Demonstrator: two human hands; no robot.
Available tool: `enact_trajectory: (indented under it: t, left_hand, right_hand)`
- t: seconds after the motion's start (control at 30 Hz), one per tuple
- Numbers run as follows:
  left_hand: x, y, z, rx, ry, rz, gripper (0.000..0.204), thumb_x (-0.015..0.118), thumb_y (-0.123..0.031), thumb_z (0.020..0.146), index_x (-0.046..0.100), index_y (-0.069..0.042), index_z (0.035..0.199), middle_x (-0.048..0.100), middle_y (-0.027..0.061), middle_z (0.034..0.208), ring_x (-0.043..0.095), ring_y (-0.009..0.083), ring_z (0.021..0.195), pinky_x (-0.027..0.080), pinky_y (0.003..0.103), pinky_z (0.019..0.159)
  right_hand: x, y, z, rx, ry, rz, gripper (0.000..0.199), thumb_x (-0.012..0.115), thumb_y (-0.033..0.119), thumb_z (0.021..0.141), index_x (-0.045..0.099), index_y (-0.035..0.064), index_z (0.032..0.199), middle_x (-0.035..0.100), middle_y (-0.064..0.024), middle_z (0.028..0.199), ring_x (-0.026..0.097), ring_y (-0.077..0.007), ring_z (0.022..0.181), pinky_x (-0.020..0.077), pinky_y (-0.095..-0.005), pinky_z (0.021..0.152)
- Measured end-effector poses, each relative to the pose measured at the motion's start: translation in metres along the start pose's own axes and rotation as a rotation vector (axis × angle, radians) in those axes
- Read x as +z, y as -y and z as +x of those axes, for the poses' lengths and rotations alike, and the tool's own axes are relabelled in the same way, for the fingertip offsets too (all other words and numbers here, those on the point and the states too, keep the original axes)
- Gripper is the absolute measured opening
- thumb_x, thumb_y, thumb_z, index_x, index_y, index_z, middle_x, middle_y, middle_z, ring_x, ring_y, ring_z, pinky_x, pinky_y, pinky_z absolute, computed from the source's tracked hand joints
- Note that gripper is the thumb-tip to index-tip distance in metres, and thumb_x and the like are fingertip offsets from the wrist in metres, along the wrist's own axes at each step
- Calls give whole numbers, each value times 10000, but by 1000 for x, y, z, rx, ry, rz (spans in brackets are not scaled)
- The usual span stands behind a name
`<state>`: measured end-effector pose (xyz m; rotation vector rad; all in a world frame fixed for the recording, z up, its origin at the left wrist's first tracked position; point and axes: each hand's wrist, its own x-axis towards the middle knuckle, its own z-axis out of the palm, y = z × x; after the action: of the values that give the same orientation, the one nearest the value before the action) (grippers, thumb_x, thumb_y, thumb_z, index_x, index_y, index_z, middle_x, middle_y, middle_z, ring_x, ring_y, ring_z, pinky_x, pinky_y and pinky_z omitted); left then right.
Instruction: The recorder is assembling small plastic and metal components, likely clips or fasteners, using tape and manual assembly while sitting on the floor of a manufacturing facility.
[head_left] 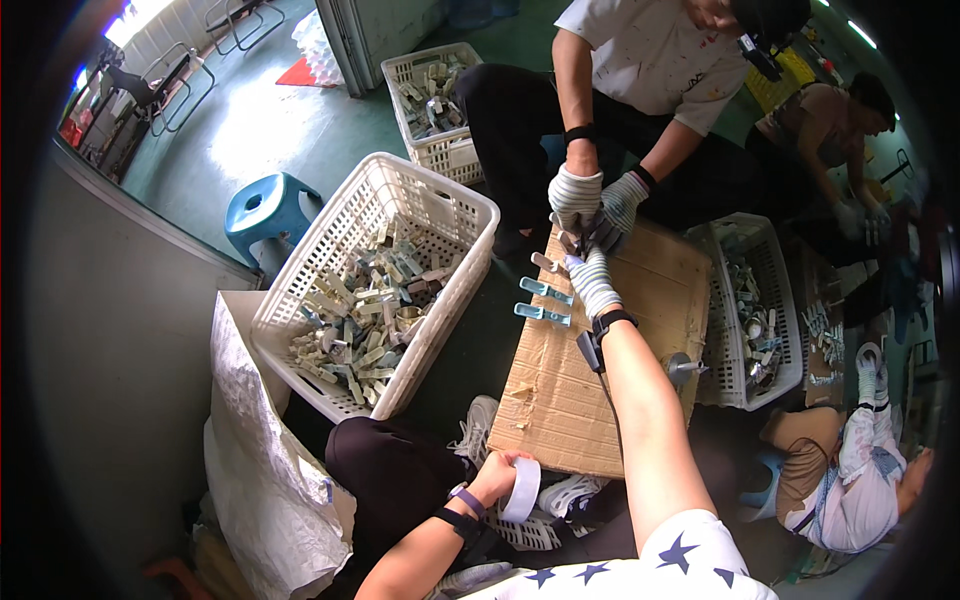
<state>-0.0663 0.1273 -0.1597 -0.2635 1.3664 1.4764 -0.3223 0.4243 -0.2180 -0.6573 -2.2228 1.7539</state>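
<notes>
At the lower middle, my bare left hand [494, 477] is closed on a roll of white tape [521, 490] beside the cardboard's near edge. My right hand [594, 283], in a striped glove, reaches to the far end of the cardboard-covered board [560, 390]. Its fingertips meet a co-worker's two gloved hands [577, 195], around something small and dark that is mostly hidden. Two blue clothes pegs [543, 315] and a pale pinkish peg [546, 263] stick out along the board's left edge, near my right hand.
A large white crate [375, 175] of pegs stands left of the board. More peg crates [432, 60] [790, 345] stand behind and to the right. A metal spindle [684, 368] juts from the board's right edge. A blue stool [262, 205] and white sack [255, 450] are at left.
</notes>
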Motion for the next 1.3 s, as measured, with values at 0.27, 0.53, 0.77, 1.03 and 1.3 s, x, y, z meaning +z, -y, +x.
enact_trajectory:
  t: [0.27, 0.53, 0.77, 1.03, 1.3]
  left_hand:
    - [-2, 6, 2, -11, -21, 4, 95, 651, -126, 831, 665, -43, 875, 637, -18, 744, 577, 67, 631, 472, 230, 573]
    - [-2, 8, 3, -20, -13, -2, 126, 676, -121, 807, 667, -35, 899, 644, -1, 770, 589, 82, 663, 479, 241, 596]
    - [-2, 8, 3, -15, 8, -9, 149, 677, -121, 801, 670, -30, 918, 645, 1, 773, 592, 86, 664, 479, 240, 598]
    - [-2, 6, 1, -6, 1, 9, 112, 652, -119, 820, 664, -39, 898, 638, -7, 759, 579, 75, 639, 472, 235, 577]
    - [-5, 6, 0, -18, 6, -7, 130, 662, -109, 807, 670, -36, 915, 644, -3, 771, 590, 82, 656, 479, 241, 594]
  right_hand:
    - [11, 2, -14, -174, -118, -127, 235, 661, -38, 731, 577, 35, 938, 565, -18, 862, 545, -110, 778, 481, -264, 739]
    - [18, 16, -22, -184, -192, -551, 366, 658, 62, 749, 595, -26, 1099, 515, -179, 1208, 565, -287, 1039, 454, -331, 907]
    - [-1, 52, -37, -115, -18, -711, 357, 570, 125, 801, 593, 63, 1152, 544, -180, 1213, 540, -344, 1090, 434, -380, 944]
    - [-27, 50, -54, -324, -211, -580, 357, 571, 2, 753, 604, 45, 1106, 571, -148, 1151, 571, -322, 1028, 455, -355, 921]
    - [-31, 57, -49, -367, -89, -848, 304, 635, 59, 726, 664, 146, 1016, 591, -77, 1140, 546, -285, 1050, 454, -381, 914]
